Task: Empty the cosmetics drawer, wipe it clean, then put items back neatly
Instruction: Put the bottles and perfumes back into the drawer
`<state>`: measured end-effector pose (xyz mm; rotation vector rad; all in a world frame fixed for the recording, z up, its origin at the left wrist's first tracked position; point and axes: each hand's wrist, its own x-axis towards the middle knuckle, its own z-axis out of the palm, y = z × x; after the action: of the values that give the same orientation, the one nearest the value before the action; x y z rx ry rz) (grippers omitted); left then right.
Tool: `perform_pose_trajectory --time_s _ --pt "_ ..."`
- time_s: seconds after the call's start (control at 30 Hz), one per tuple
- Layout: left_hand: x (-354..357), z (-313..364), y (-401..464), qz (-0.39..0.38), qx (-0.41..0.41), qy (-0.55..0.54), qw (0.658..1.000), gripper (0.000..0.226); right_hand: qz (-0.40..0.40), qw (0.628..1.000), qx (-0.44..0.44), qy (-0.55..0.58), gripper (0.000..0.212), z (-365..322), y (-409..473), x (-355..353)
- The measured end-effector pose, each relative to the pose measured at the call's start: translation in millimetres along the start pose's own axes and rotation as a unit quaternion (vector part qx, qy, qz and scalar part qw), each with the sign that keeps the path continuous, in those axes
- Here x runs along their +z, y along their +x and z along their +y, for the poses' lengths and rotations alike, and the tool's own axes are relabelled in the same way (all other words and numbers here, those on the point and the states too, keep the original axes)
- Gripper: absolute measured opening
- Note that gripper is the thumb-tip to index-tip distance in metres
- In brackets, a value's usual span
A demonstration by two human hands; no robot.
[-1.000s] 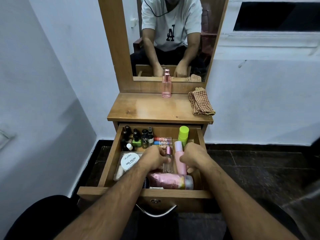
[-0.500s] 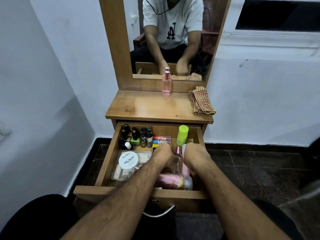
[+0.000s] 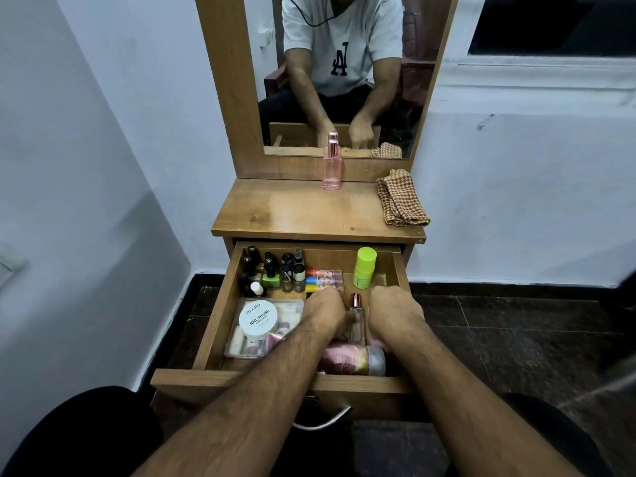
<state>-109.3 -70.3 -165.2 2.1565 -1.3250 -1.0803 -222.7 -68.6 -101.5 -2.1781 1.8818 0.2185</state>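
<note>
Just beside the left hand [image 3: 323,313], a round white lid [image 3: 258,319] is showing "zudio" above "NAIL POLISH"; the smaller line beneath it is staying unreadable.

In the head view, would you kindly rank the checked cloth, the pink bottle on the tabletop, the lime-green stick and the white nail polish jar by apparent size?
1. checked cloth
2. pink bottle
3. white nail polish jar and lime-green stick: look alike; the jar sits nearer the camera, so I will not rank them.

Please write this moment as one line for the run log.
phase: emptying | open wooden drawer: still full | left hand: holds clear rose-capped bottle | right hand: in drawer, grip hidden | checked cloth: unused on top
</note>
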Motion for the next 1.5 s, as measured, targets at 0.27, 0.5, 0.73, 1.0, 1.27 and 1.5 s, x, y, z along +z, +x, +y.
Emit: perform_pose_trajectory --time_s 0.27,0.5,0.73,1.0,1.27,1.5 --pt "1 -2 0 -0.011 -0.004 -0.015 1.000 0.019 -0.016 1.000 -0.015 -0.004 0.023 1 -2 -4" --pt "2 1 -2 -0.027 0.014 -0.013 0.999 0.014 0.005 1.000 0.008 0.011 0.020 1 -1 -2" --pt "0 6 -7 -0.036 0.021 -0.017 0.999 0.012 0.001 1.000 0.006 0.016 0.017 1 -2 -3" --pt "1 7 -8 -0.048 0.024 -0.025 0.998 0.015 0.031 0.998 0.000 0.046 0.017 7 -3 -14" --pt "-2 11 -11 -0.083 -0.010 -0.082 0.993 0.016 0.085 0.983 0.014 0.161 0.024 23 12 -23" --pt "-3 11 -13 -0.095 0.001 -0.085 0.992 0.012 0.094 0.985 -0.015 0.145 0.019 17 13 -18"
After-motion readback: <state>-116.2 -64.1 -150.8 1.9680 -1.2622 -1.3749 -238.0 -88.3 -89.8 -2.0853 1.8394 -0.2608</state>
